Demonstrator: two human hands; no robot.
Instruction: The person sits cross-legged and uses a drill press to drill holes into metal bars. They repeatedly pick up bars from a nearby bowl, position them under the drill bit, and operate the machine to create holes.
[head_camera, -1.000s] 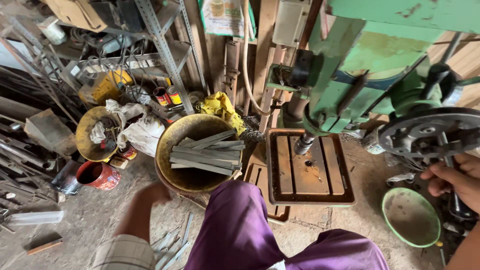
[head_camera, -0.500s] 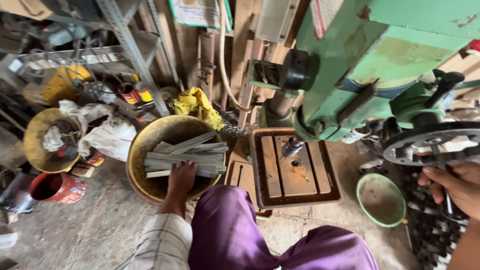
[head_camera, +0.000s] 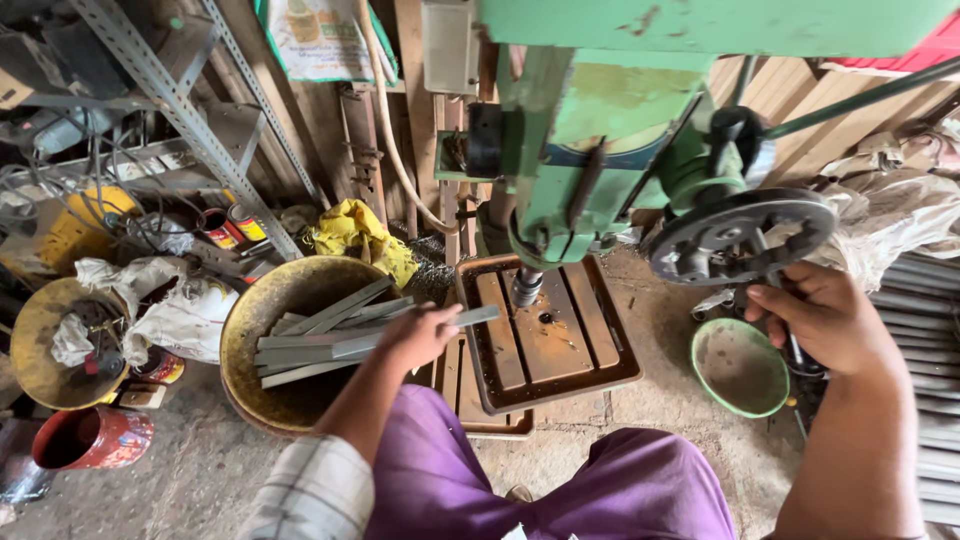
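My drill press is green, its work table rust-brown. The strip in my left hand is grey, like the strips in the dull-yellow pan. My trousers are purple, my sleeve pale checked. The bowl is green-rimmed, the tin red, the rag yellow.

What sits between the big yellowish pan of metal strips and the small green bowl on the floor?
In the head view, the drill press's rusty slotted table lies between the pan and the green bowl.
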